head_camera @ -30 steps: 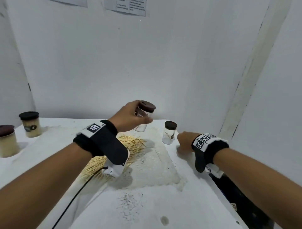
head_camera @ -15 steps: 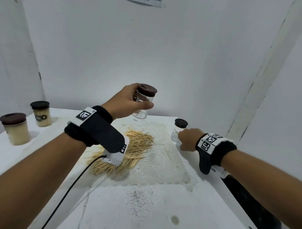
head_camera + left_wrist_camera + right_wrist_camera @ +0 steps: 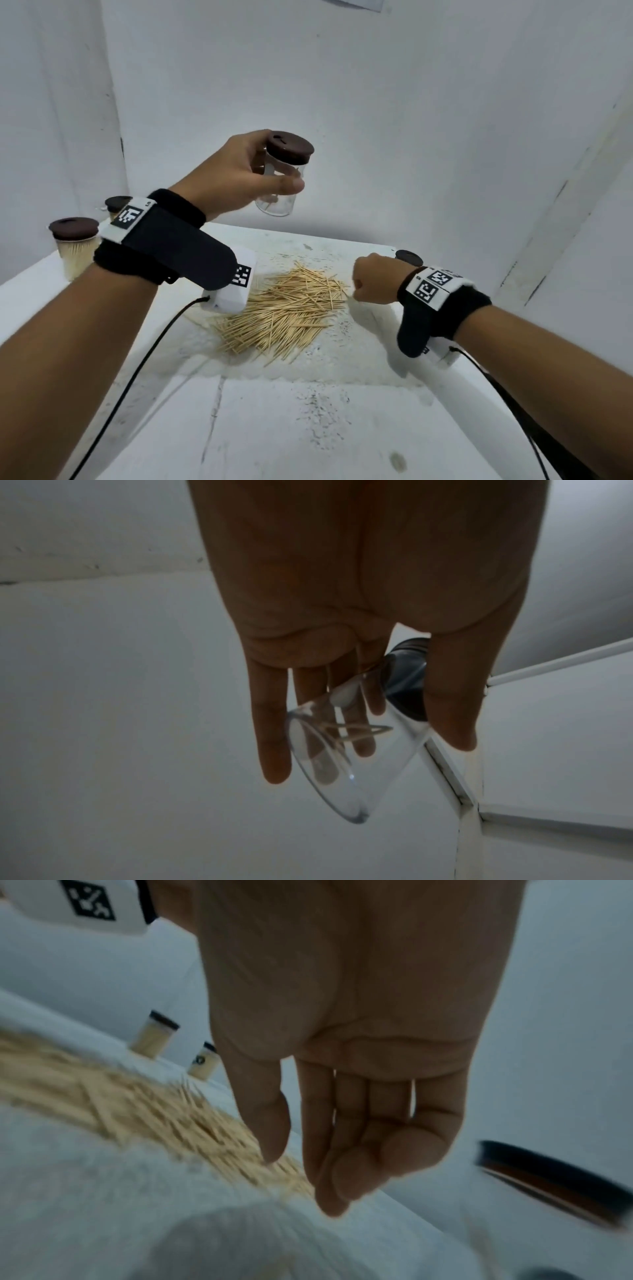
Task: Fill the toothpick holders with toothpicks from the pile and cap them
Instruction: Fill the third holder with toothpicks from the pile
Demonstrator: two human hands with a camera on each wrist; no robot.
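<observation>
Since a second ago: left hand (image 3: 236,174) has lifted the clear holder (image 3: 279,185) higher, well clear of the table (image 3: 308,428); right hand (image 3: 375,281) has come off the small holder at the right edge and slid over to the toothpick pile (image 3: 284,308).

Head view: my left thumb and fingers are wrapped round the clear holder's body, just under its brown cap (image 3: 290,147). Holder is capped, near upright, held over the far edge of the table. Right hand is knuckles-up, fingers curled, at the right end of the pile, which lies mid-table toward the far edge. Only the dark cap of the small holder (image 3: 408,257) shows, behind my right wrist at the right edge. Two full capped holders sit at the far left corner: big one (image 3: 73,250), smaller one (image 3: 116,205) behind my left wristband.

Left wrist view: fingers (image 3: 270,723) on one side and thumb on the other grip the holder (image 3: 346,750); a few toothpicks (image 3: 356,731) inside, otherwise almost empty. Cap (image 3: 409,653) is on.

Right wrist view: blurred. My fingers (image 3: 329,1137) hang loosely curled, nothing in them, tips just over the pile (image 3: 137,1110). Dark cap (image 3: 551,1180) off to the right. Two full holders (image 3: 154,1035) on the far side.
</observation>
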